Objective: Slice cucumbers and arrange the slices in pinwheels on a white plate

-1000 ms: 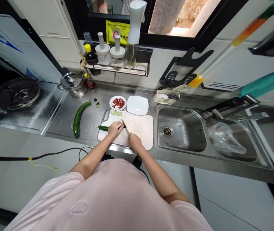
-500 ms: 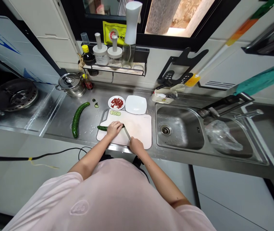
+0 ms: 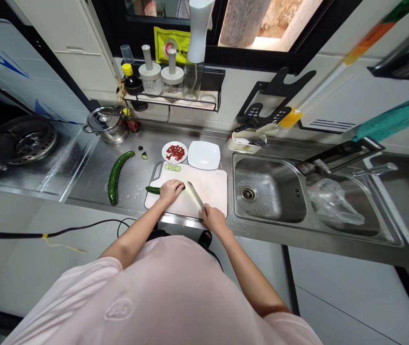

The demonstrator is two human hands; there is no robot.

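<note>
A cucumber (image 3: 153, 190) lies across the left part of a white cutting board (image 3: 208, 184), partly covered by my left hand (image 3: 170, 191), whose fingers press it down near its right end. My right hand (image 3: 214, 219) is closed round the handle of a knife (image 3: 196, 195). The blade points up and left over the board, a small gap to the right of the cucumber's end. Several cucumber slices (image 3: 173, 167) rest in a row at the board's upper left.
Behind the board are a plate of chopped red pieces (image 3: 175, 152) and a white plate (image 3: 203, 155). Left lie a whole cucumber (image 3: 117, 178) and small scraps (image 3: 144, 155), with a steel pot (image 3: 107, 125) behind. The sink (image 3: 269, 191) is at the right.
My right hand has moved right with the knife, and the blade has come away from the cucumber's end. My left hand stays on the cucumber.
</note>
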